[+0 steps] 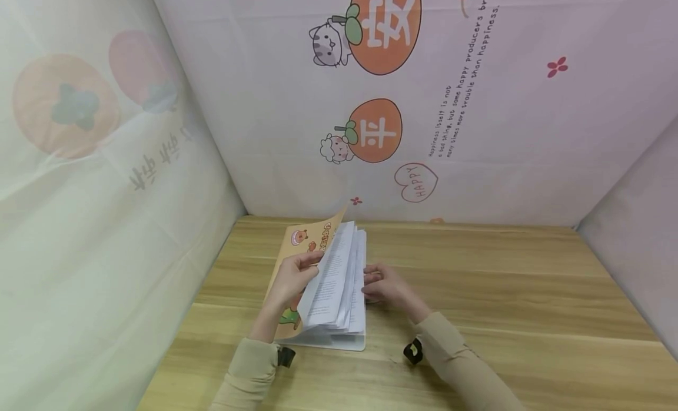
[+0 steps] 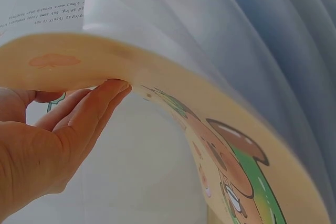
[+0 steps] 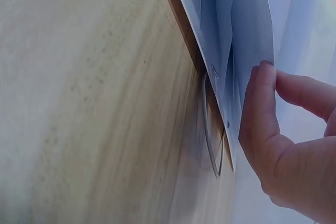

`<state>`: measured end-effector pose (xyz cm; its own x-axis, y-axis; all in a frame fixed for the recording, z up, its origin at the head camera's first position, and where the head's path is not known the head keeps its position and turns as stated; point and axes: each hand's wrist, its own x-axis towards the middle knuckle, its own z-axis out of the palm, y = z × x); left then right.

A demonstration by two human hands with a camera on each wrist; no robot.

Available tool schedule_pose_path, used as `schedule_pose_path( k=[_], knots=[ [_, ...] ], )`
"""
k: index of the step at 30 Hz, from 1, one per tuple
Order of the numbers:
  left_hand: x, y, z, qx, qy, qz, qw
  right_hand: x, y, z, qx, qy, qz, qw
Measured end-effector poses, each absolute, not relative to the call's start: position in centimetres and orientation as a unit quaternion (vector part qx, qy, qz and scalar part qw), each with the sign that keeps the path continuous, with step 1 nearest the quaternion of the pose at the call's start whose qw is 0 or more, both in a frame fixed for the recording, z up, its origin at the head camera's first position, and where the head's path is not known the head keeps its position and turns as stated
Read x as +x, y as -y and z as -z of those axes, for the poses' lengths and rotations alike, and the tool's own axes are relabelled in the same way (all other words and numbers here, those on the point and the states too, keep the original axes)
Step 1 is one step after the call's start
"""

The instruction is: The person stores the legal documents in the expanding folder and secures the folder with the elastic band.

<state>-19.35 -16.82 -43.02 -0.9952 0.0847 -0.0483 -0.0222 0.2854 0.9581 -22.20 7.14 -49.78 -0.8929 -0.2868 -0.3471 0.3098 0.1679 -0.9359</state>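
A folder with an orange cartoon cover stands partly opened on the table, several printed sheets fanned inside it. My left hand touches the outside of the raised cover near its free edge. In the left wrist view, its fairly straight fingertips press on the bent cover. At the folder's right side, my right hand meets the sheets' edges. The right wrist view shows its fingertips pinching the edge of one sheet. How many sheets lie in the pinch is hidden.
A thin grey loop sticks out at the folder's right edge, low over the wood-grain table. Printed cloth walls enclose the table at the back and sides. Black straps hang by both wrists.
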Motion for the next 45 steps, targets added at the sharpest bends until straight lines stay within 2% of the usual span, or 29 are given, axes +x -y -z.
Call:
schedule_pose_path(
  k=[21, 45],
  knots=[
    [-19.4, 16.8, 42.6, 0.031, -0.811, -0.583, 0.032, -22.1, -5.6, 49.4, 0.021, -0.734, 0.642, 0.221],
    [-19.1, 16.5, 43.1, 0.021, -0.805, -0.591, 0.04, -21.7, -4.5, 50.1, 0.035, -0.735, 0.644, 0.209]
  ],
)
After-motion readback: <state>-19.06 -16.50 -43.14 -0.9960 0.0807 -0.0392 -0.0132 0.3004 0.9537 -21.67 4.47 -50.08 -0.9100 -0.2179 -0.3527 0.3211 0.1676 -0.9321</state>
